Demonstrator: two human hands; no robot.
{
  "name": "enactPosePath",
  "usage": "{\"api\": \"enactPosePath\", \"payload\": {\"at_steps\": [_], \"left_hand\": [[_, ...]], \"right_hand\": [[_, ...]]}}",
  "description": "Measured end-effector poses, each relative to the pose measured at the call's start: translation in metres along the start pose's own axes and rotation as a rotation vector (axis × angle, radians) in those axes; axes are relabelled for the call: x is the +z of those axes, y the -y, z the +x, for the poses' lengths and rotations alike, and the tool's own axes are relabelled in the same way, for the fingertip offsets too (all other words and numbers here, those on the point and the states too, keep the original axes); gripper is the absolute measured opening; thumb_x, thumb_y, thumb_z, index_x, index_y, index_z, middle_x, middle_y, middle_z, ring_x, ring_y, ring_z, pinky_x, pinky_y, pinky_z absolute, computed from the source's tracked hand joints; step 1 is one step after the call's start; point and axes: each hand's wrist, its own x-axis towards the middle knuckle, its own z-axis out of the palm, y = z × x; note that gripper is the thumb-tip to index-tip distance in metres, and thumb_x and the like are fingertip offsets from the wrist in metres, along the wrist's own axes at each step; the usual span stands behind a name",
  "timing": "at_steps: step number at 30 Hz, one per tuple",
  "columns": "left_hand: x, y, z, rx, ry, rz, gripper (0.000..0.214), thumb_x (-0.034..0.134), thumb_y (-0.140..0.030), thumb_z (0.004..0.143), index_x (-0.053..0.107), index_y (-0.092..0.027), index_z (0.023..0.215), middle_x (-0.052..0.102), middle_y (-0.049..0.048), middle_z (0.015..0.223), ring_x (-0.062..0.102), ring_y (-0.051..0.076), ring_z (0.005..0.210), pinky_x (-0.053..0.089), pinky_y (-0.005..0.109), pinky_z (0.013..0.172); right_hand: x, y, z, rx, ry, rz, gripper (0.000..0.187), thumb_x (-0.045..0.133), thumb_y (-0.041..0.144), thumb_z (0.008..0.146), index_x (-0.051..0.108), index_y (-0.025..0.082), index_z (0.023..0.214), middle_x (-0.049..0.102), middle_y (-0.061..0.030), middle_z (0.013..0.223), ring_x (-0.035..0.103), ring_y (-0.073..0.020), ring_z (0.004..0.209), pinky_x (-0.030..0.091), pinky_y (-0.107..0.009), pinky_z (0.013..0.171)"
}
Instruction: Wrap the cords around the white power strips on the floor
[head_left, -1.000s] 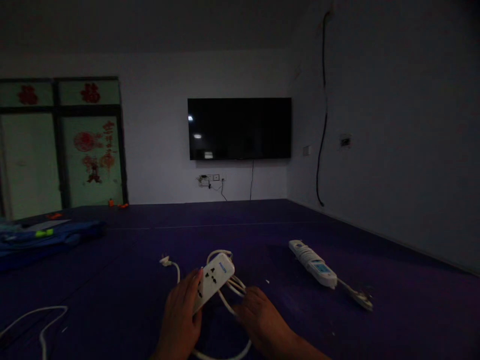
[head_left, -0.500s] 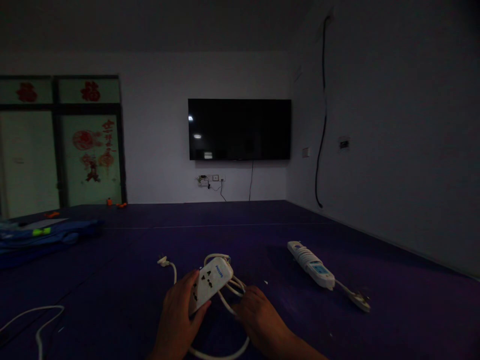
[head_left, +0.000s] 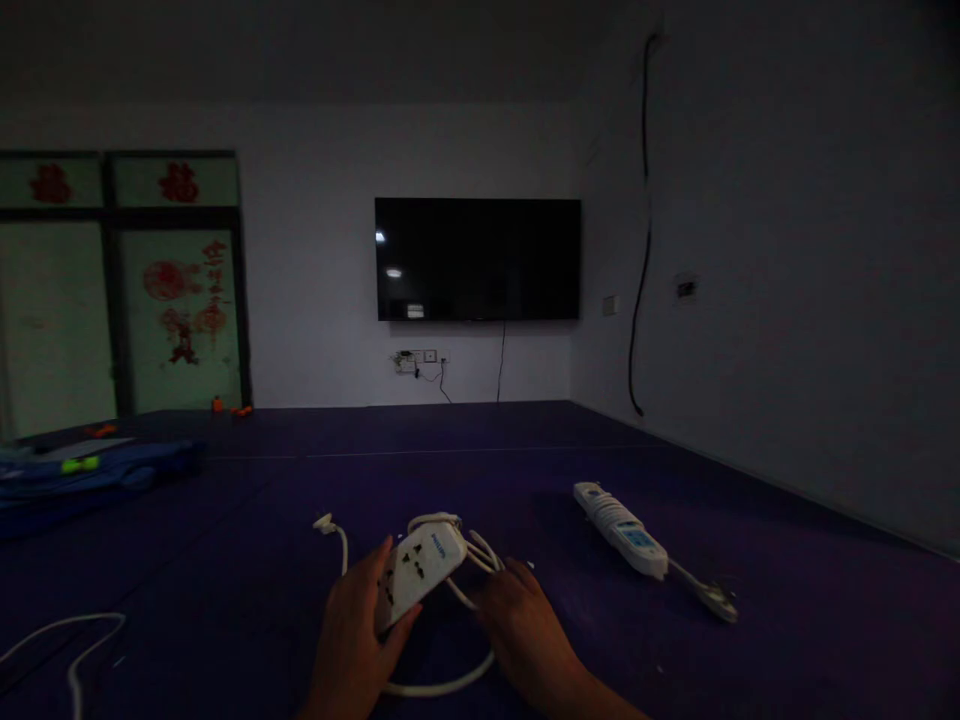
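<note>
My left hand grips a white power strip by its near end, thumb on one side and fingers on the other. The strip is tilted, its sockets facing up toward me. From its far end a white cord loops to the right, where my right hand is closed on it; the fingertips are partly hidden. Part of the cord sags in a wide curve between my hands. The cord's plug lies on the purple surface beyond my left hand.
A second white power strip, its cord wound around it, lies to the right with its plug toward me. At left are a blue folded cloth and another white cord. The purple tabletop reaches toward the wall with the television.
My right hand has shifted slightly right and up with the cord, and the loops beside the strip have spread a little. My left hand keeps its hold on the strip.
</note>
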Motion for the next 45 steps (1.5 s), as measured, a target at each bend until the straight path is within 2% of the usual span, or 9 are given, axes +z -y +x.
{"api": "enactPosePath", "payload": {"at_steps": [4, 11, 23, 28, 32, 35, 39, 42, 45], "left_hand": [[-0.001, -0.001, -0.001, 0.034, -0.029, -0.009, 0.063, 0.056, -0.032, 0.080, 0.030, -0.019, 0.135, 0.061, 0.0136, 0.112, 0.060, 0.027, 0.098, 0.052, 0.042, 0.077], [-0.001, -0.001, -0.003, 0.133, -0.083, 0.031, 0.075, 0.053, -0.021, 0.076, 0.018, -0.020, 0.142, 0.059, 0.0138, 0.111, 0.059, 0.027, 0.097, 0.051, 0.042, 0.077], [-0.014, -0.004, -0.008, 0.317, 0.004, -0.056, 0.077, 0.054, -0.014, 0.065, 0.029, -0.031, 0.136, 0.056, 0.0106, 0.107, 0.059, 0.026, 0.091, 0.051, 0.039, 0.073], [-0.009, -0.004, -0.006, 0.247, -0.066, -0.147, 0.070, 0.056, -0.013, 0.064, 0.033, -0.026, 0.129, 0.053, 0.0136, 0.118, 0.058, 0.027, 0.101, 0.052, 0.042, 0.078], [-0.010, -0.006, 0.000, 0.016, -0.114, -0.271, 0.061, 0.057, -0.017, 0.069, 0.036, -0.023, 0.126, 0.058, 0.0126, 0.116, 0.060, 0.026, 0.100, 0.052, 0.042, 0.081], [-0.019, -0.013, 0.023, -0.186, -0.199, -0.353, 0.057, 0.062, -0.026, 0.068, 0.042, -0.020, 0.121, 0.062, 0.0111, 0.109, 0.063, 0.027, 0.093, 0.054, 0.040, 0.075], [-0.045, -0.028, 0.091, -0.391, -0.320, -0.530, 0.073, 0.071, -0.032, 0.061, 0.038, -0.017, 0.124, 0.059, 0.0114, 0.108, 0.063, 0.027, 0.092, 0.055, 0.037, 0.070], [-0.070, -0.039, 0.149, -0.446, -0.499, -0.627, 0.080, 0.075, -0.027, 0.055, 0.036, -0.017, 0.125, 0.055, 0.0109, 0.113, 0.059, 0.027, 0.099, 0.053, 0.039, 0.079], [-0.097, -0.048, 0.186, -0.504, -0.663, -0.723, 0.083, 0.077, -0.022, 0.050, 0.037, -0.017, 0.122, 0.055, 0.0086, 0.109, 0.059, 0.026, 0.096, 0.053, 0.041, 0.079]], "right_hand": [[-0.007, 0.005, 0.001, 0.029, 0.053, 0.066, 0.041, 0.045, 0.008, 0.081, 0.058, 0.025, 0.117, 0.059, -0.0042, 0.122, 0.046, -0.0191, 0.119, 0.021, -0.039, 0.108], [0.003, -0.001, 0.002, 0.049, 0.080, 0.113, 0.033, 0.044, 0.010, 0.083, 0.063, 0.022, 0.108, 0.063, -0.0059, 0.112, 0.052, -0.0195, 0.109, 0.034, -0.033, 0.099], [0.004, -0.004, 0.001, -0.050, 0.072, 0.200, 0.033, 0.042, 0.007, 0.080, 0.063, 0.019, 0.101, 0.065, -0.0071, 0.104, 0.058, -0.0179, 0.097, 0.043, -0.030, 0.089], [0.002, -0.005, -0.002, -0.048, -0.028, 0.183, 0.053, 0.042, 0.002, 0.074, 0.051, 0.018, 0.123, 0.058, -0.0102, 0.121, 0.051, -0.0191, 0.113, 0.039, -0.034, 0.098], [0.000, -0.007, -0.003, -0.004, -0.074, 0.153, 0.066, 0.039, -0.002, 0.068, 0.046, 0.021, 0.129, 0.054, -0.0087, 0.125, 0.047, -0.0196, 0.118, 0.037, -0.038, 0.101], [0.002, -0.007, 0.000, 0.054, -0.093, 0.193, 0.072, 0.038, -0.004, 0.064, 0.046, 0.023, 0.130, 0.053, -0.0075, 0.125, 0.048, -0.0179, 0.117, 0.038, -0.035, 0.101], [0.003, -0.010, 0.015, 0.124, -0.229, 0.281, 0.069, 0.037, -0.003, 0.067, 0.047, 0.021, 0.130, 0.053, -0.0083, 0.126, 0.050, -0.0174, 0.116, 0.039, -0.032, 0.099], [0.001, -0.017, 0.036, 0.127, -0.193, 0.355, 0.050, 0.035, 0.003, 0.076, 0.061, 0.019, 0.116, 0.067, -0.0078, 0.105, 0.061, -0.0203, 0.099, 0.046, -0.033, 0.088], [0.000, -0.026, 0.060, 0.256, -0.104, 0.276, 0.040, 0.038, 0.005, 0.077, 0.071, 0.019, 0.095, 0.072, -0.0051, 0.080, 0.066, -0.0200, 0.078, 0.049, -0.025, 0.069]]}}
